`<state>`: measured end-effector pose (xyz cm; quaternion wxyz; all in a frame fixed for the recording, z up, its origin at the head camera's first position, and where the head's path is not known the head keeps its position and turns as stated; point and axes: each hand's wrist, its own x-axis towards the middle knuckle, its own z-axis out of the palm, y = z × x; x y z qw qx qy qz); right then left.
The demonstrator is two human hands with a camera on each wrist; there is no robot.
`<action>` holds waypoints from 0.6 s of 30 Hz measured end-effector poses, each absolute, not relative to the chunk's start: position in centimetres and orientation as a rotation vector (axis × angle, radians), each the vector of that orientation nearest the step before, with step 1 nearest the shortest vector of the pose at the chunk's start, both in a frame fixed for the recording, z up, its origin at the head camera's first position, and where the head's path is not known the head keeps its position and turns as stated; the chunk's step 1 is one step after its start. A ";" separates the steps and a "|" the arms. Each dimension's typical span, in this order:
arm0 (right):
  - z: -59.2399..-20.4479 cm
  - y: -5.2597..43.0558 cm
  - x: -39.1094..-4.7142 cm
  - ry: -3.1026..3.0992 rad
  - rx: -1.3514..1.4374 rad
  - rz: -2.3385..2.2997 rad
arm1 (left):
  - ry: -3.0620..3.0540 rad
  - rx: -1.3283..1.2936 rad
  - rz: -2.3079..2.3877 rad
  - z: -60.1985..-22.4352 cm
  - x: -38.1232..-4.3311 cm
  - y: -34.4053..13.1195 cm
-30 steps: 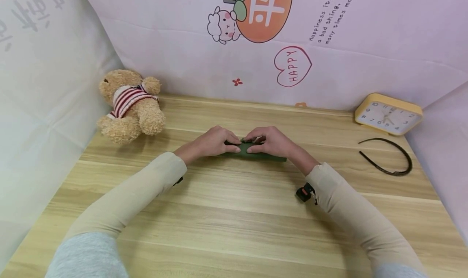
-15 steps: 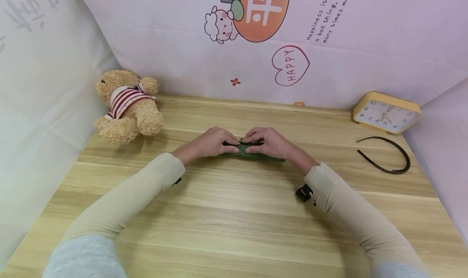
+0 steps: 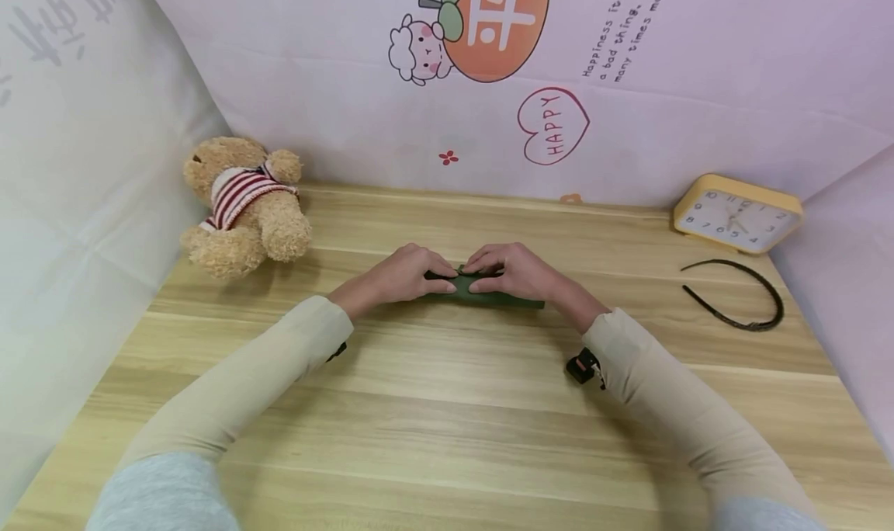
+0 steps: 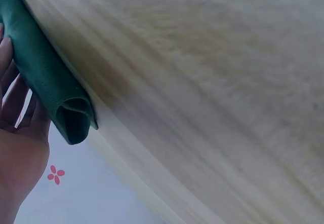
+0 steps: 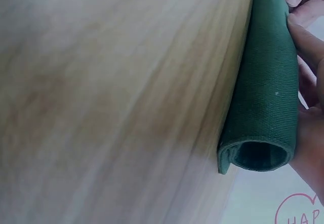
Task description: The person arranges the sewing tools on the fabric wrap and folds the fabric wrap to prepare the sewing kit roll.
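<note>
A dark green, ribbed roll [image 3: 520, 303] of cloth-like sheet lies sideways on the table, in the middle of the head view. My left hand [image 3: 410, 273] grips its left part, with the thumb on the near side. On its right part my right hand [image 3: 518, 271] pinches in the same way, and the fingertips of both hands almost meet on top. A small dark green bit shows between them, too small to make out. The wrist views show the hollow ends of the roll [image 4: 43, 57], with a loose edge hanging beside the right opening of the roll [image 5: 266, 77].
A teddy bear [image 3: 244, 209] in a striped top lies at the back left. At the back right stands a yellow clock [image 3: 739, 213], with a black headband [image 3: 768, 298] in front of it. A printed cloth wall [image 3: 349, 119] closes off the table's [image 3: 447, 407] far side.
Both hands keep their hold on the green roll, with only slight finger shifts. The head view has drifted a little; the other things have stayed in place.
</note>
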<state>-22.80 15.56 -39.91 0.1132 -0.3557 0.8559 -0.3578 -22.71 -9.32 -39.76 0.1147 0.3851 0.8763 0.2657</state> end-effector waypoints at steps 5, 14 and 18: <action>-39.7 15.7 -22.8 2.510 -1.040 -1.053 | 2.575 1.152 0.749 -39.5 -22.7 -9.4; -39.4 17.0 -22.7 2.533 -0.982 -1.086 | 2.610 1.173 0.774 -39.1 -22.6 -10.2; -39.1 18.0 -22.6 2.585 -0.979 -1.089 | 2.673 1.110 0.763 -38.7 -22.2 -10.9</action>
